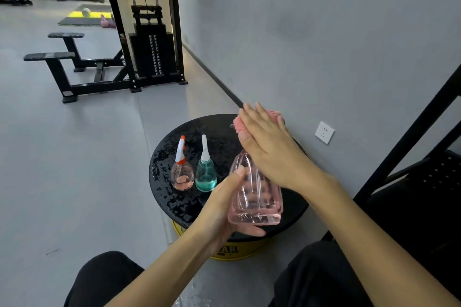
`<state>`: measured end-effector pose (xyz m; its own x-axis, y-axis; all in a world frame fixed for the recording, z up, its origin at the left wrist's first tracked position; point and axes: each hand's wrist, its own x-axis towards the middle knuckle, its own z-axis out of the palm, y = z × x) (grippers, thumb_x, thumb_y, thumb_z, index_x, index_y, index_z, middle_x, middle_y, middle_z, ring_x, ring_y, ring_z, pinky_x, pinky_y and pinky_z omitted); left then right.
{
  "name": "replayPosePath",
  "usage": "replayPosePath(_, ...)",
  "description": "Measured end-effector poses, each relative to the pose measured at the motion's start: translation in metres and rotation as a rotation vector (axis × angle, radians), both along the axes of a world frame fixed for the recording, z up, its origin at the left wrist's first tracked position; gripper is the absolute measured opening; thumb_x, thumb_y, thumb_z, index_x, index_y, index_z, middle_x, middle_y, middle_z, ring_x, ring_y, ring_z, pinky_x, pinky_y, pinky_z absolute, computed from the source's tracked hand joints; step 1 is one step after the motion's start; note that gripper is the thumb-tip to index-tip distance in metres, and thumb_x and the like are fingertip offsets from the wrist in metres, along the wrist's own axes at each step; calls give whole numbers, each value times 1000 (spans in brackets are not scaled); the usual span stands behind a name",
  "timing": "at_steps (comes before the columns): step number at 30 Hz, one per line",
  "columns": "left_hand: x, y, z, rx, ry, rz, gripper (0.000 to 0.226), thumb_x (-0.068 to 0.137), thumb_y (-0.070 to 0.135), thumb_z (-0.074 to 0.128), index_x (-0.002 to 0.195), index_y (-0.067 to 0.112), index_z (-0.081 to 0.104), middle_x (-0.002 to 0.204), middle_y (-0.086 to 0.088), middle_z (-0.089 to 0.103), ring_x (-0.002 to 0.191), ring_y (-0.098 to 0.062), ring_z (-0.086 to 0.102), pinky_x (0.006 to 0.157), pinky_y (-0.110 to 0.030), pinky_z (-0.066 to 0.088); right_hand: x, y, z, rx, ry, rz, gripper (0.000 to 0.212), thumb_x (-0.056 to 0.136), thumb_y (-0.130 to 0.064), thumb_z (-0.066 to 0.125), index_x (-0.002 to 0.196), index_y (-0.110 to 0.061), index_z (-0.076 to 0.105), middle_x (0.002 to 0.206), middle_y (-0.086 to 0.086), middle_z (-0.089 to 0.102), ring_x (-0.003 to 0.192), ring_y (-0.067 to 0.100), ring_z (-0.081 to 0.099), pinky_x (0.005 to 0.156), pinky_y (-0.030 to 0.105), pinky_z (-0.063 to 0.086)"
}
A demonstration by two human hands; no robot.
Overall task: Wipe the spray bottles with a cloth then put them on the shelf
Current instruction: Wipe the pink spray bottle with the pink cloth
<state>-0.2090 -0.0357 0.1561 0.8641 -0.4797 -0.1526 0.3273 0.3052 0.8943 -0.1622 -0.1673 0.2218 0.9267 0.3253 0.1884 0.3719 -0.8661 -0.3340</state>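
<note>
The large bottle (pixel 255 197) is showing clear pink plastic, ribbed and glossy. Toward the left edge of the surface (pixel 166 154), the small pink bottle (pixel 182 178) and the small teal bottle (pixel 206 176) are gleaming as smooth translucent plastic. The cloth (pixel 237 122) is looking pink, soft and nubby. The black surface is glistening, rough and patchy; its yellow base (pixel 232 253) is shining.

1. Three spray bottles: a big pink bottle (pixel 254 197) in the lower middle, a small bottle with an orange and white top (pixel 182 177) left of it, and a blue-green bottle (pixel 206 174) between them.
2. One pink cloth (pixel 272 114), in the middle.
3. Two hands: the left hand (pixel 222 209) and the right hand (pixel 268 143).
4. One round black table (pixel 219 129).
5. One white wall socket (pixel 324 132), middle right.
6. One weight machine (pixel 152 45), upper left.
</note>
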Motion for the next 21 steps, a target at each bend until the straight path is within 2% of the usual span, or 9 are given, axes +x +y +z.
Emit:
replayPosePath(3,3,5,0,32,26,11,60,78,65,48,119,24,66,110,-13,74,88,-31,74,48,-31,58,-18,1,-6,82,23,95,53,104,-40,19,154,-28,6,161,-17,-4,145,-5,-13,121,28,-8)
replayPosePath(5,3,6,0,52,13,3,61,77,65,51,119,23,65,108,-13,74,88,-31,74,48,-31,58,-19,-1,-7,53,13,108,53,104,-39,19,154,-28,6,161,-18,-4,145,-6,-13,120,25,-7)
replayPosePath(7,1,4,0,58,-10,-14,60,74,65,58,118,26,65,108,-11,74,88,-31,73,50,-33,59,-9,-4,-6,-17,-19,81,53,104,-41,16,155,-27,6,162,-15,-4,146,-3,-13,120,28,-8)
replayPosePath(11,-1,-1,-1,49,-31,-29,54,78,61,57,121,30,63,112,-9,73,90,-28,73,51,-33,59,11,-4,6,-61,-51,-4,54,104,-40,17,155,-21,11,162,-10,2,148,4,-9,118,31,-12)
replayPosePath(14,0,1,-2,10,-11,-24,58,74,64,58,120,30,65,112,-10,74,89,-30,74,51,-33,60,4,-1,2,-92,-63,58,55,104,-43,19,155,-24,9,162,-11,0,148,4,-11,120,33,-11)
replayPosePath(17,0,5,-4,3,32,-13,57,76,63,55,119,26,65,109,-10,75,84,-29,75,50,-32,60,-7,-2,-4,-97,-66,126,59,100,-48,16,155,-27,7,162,-14,-2,147,0,-13,119,29,-10)
replayPosePath(21,-2,5,-7,-16,40,-36,72,65,65,62,124,24,61,111,-10,74,84,-28,75,49,-34,60,6,-14,1,-99,-103,37,55,104,-44,14,154,-24,7,161,-11,-3,147,3,-13,122,32,-5)
